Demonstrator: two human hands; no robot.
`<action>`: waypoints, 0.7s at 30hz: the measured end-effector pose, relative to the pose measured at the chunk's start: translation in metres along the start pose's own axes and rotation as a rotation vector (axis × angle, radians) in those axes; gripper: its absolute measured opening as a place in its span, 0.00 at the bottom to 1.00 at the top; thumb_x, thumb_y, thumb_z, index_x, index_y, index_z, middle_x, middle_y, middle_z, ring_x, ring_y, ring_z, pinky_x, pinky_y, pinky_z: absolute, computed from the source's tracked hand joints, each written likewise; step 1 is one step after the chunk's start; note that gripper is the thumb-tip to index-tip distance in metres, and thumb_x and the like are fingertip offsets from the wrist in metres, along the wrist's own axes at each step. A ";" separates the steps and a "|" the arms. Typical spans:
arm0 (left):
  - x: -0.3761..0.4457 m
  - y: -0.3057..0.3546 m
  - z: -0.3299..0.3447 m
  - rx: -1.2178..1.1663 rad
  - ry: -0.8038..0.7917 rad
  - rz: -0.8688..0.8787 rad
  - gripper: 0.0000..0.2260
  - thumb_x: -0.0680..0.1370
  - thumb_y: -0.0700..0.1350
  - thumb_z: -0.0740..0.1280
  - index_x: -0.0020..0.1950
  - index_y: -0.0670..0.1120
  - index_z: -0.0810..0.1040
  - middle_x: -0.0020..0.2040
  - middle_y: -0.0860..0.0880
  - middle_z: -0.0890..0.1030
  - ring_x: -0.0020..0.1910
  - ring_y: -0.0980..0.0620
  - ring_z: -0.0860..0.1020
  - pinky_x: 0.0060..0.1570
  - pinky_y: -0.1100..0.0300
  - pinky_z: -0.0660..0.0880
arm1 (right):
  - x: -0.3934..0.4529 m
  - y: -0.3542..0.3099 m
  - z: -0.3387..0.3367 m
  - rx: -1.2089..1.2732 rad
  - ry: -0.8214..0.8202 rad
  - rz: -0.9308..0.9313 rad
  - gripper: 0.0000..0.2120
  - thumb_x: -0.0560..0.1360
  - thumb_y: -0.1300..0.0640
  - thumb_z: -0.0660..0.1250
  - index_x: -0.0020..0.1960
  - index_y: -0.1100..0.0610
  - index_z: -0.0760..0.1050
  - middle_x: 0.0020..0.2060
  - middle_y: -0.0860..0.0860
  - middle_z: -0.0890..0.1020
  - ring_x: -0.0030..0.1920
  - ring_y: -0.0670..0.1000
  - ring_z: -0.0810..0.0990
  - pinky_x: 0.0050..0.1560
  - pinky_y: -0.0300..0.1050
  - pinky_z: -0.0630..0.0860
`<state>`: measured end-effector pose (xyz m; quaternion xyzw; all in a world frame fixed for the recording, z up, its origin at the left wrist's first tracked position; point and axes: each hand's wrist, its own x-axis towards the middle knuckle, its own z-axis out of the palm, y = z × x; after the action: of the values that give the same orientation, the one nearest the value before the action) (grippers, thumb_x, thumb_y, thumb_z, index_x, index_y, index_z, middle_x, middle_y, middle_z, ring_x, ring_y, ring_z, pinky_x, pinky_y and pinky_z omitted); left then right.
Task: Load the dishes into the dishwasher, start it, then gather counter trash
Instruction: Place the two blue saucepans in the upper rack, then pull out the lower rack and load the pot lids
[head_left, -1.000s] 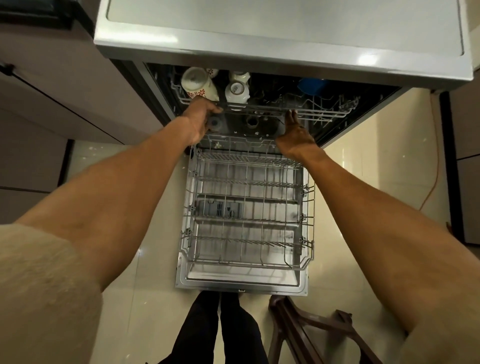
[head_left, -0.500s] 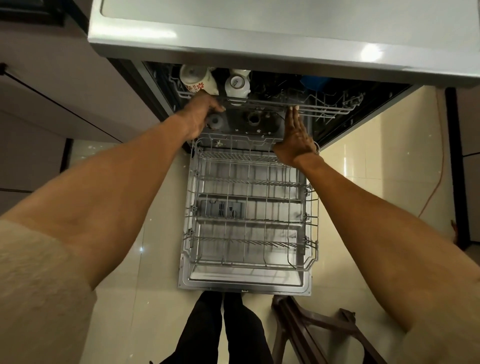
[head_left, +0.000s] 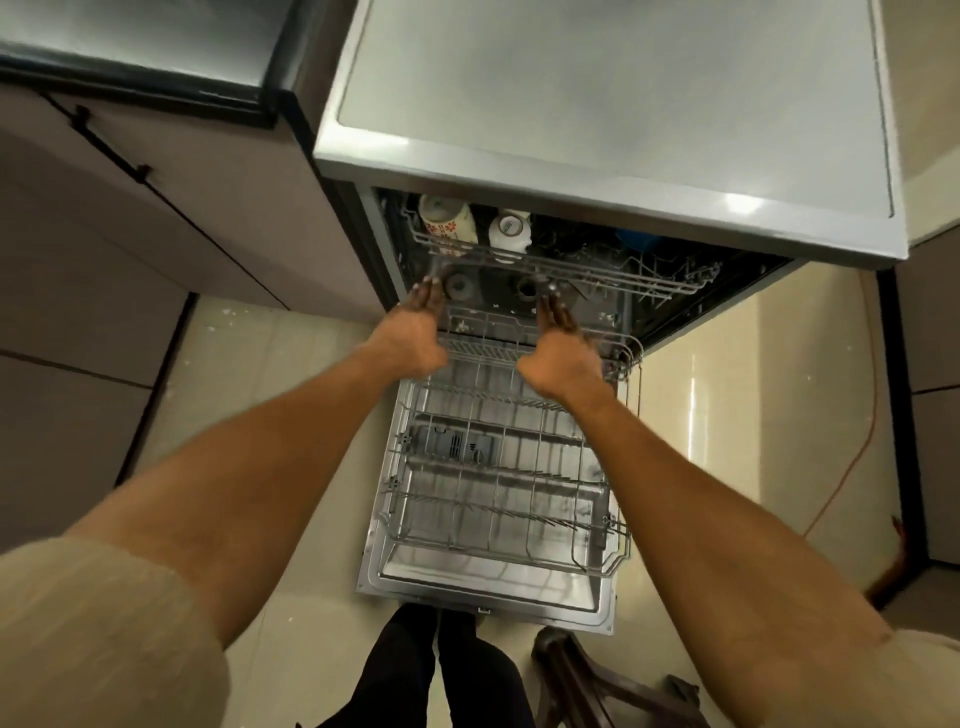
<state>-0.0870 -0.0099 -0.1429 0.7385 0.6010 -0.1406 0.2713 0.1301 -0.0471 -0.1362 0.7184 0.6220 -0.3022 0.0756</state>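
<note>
Down at my feet, my dark trouser legs (head_left: 441, 670) stand on the pale tiled floor (head_left: 270, 374), with a dark brown stool (head_left: 576, 675) just to the right of them. My beige sleeves (head_left: 93, 634) fill the lower corners. Right in front of my legs the dishwasher's door (head_left: 483, 597) lies folded flat, its inner face shiny metal, and the lower rack (head_left: 498, 467) is pulled out over it: grey wire, with rows of thin tines running across and nothing standing in it. Through the wires I can see a grey detergent compartment (head_left: 457, 447) set in the door.

Beyond the rack's far end, both my arms reach forward. My left hand (head_left: 415, 327) is stretched out with its fingers straight, the tips at the front of the upper rack (head_left: 561, 265), holding nothing. My right hand (head_left: 561, 343) is likewise flat and relaxed, fingers extended toward that same front wire, nothing in it. Whether the fingertips actually touch the wire I cannot tell.

That upper rack sits mostly inside the dark tub under the dishwasher (head_left: 613, 119), whose grey top gleams. On its left end a white cup with red flowers (head_left: 447, 221) lies tipped, and a plain white cup (head_left: 509, 231) sits beside it upside down. Further right, something blue (head_left: 639, 240) shows in the shadow, too dim to make out.

Left of the machine are brown cabinet fronts (head_left: 182, 208) with a dark handle, below a dark-edged counter (head_left: 145, 57). An orange cord (head_left: 862, 426) trails down over the floor on the right.
</note>
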 end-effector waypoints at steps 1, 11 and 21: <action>-0.015 -0.002 0.002 -0.003 0.034 -0.009 0.45 0.78 0.48 0.65 0.80 0.43 0.33 0.82 0.43 0.38 0.81 0.45 0.44 0.79 0.50 0.51 | -0.010 -0.012 0.001 -0.021 0.008 -0.023 0.36 0.75 0.51 0.66 0.80 0.57 0.58 0.76 0.59 0.67 0.72 0.58 0.69 0.70 0.55 0.70; -0.137 -0.060 0.002 -0.089 0.187 -0.055 0.48 0.74 0.48 0.69 0.81 0.42 0.37 0.82 0.43 0.39 0.81 0.46 0.41 0.80 0.51 0.44 | -0.089 -0.147 0.033 -0.135 0.051 -0.348 0.50 0.74 0.46 0.70 0.83 0.57 0.41 0.82 0.53 0.43 0.82 0.52 0.45 0.80 0.53 0.52; -0.245 -0.189 -0.035 -0.199 0.308 -0.090 0.51 0.75 0.55 0.71 0.81 0.42 0.37 0.82 0.44 0.39 0.81 0.47 0.39 0.79 0.52 0.43 | -0.167 -0.316 0.046 -0.136 0.099 -0.427 0.53 0.72 0.46 0.73 0.83 0.55 0.41 0.82 0.52 0.43 0.82 0.50 0.44 0.80 0.53 0.52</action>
<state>-0.3315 -0.1637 -0.0274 0.6932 0.6789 0.0222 0.2411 -0.1894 -0.1432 -0.0005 0.5775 0.7819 -0.2334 0.0276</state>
